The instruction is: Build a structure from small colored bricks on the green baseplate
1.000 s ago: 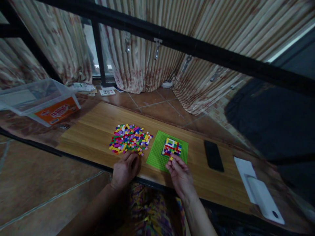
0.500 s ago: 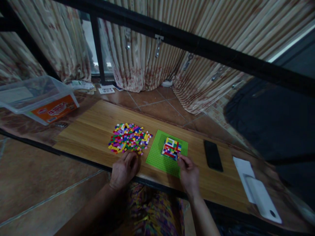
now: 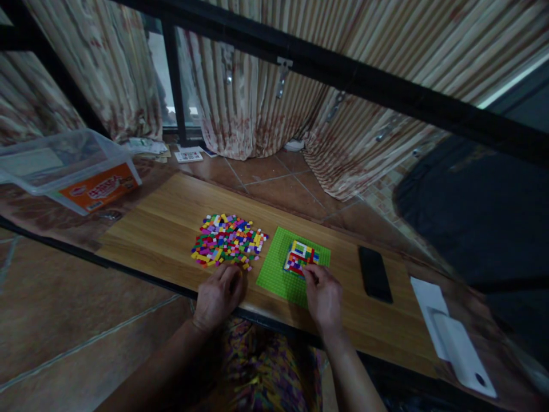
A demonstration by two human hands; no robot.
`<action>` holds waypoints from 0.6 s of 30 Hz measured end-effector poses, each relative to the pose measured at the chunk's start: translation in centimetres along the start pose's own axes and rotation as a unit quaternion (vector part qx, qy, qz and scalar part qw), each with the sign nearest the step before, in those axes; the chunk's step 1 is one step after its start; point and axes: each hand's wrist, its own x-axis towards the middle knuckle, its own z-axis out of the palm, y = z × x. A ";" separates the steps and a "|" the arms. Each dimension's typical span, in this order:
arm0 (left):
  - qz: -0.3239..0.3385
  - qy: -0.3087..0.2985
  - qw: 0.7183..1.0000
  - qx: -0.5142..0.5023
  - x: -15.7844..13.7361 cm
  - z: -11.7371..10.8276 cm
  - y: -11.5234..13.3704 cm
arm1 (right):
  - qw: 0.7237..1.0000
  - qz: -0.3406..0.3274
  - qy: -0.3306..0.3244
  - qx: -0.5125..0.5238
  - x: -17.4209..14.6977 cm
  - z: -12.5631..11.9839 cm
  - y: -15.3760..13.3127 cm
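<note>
A green studded baseplate point(image 3: 274, 274) lies on the wooden board, bearing a small block of multicoloured toy bricks point(image 3: 301, 256). My right hand point(image 3: 323, 294) is over the near right part of that block, thumb and forefinger pinched at its edge; whatever they hold is too small to make out. To the left of the plate spreads a loose pile of small coloured bricks point(image 3: 229, 240). At the pile's near edge rests my left hand point(image 3: 218, 294), its fingers curled together, their contents hidden.
A black phone point(image 3: 375, 273) lies right of the baseplate on the wooden board point(image 3: 154, 220). Farther right are a white slab-like object point(image 3: 465, 349) and a white sheet point(image 3: 429, 294). A clear plastic bin point(image 3: 86, 171) with an orange label stands at the left. A dark metal bar point(image 3: 343, 74) crosses above.
My right hand has moved a little left and farther over the brick block, from its right edge. My left hand stays curled by the pile. The view has shifted slightly.
</note>
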 end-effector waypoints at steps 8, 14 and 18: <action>-0.011 -0.002 1.000 0.002 -0.1 0.2 0.0 | 0.997 0.041 0.027 0.052 -0.8 0.7 0.5; -0.011 -0.002 1.000 0.007 -0.2 0.3 0.0 | 0.992 0.095 0.058 0.066 -1.0 0.0 0.8; -0.016 -0.005 1.000 0.007 -0.1 0.2 0.1 | 0.994 0.079 0.060 0.044 -0.7 -0.3 0.3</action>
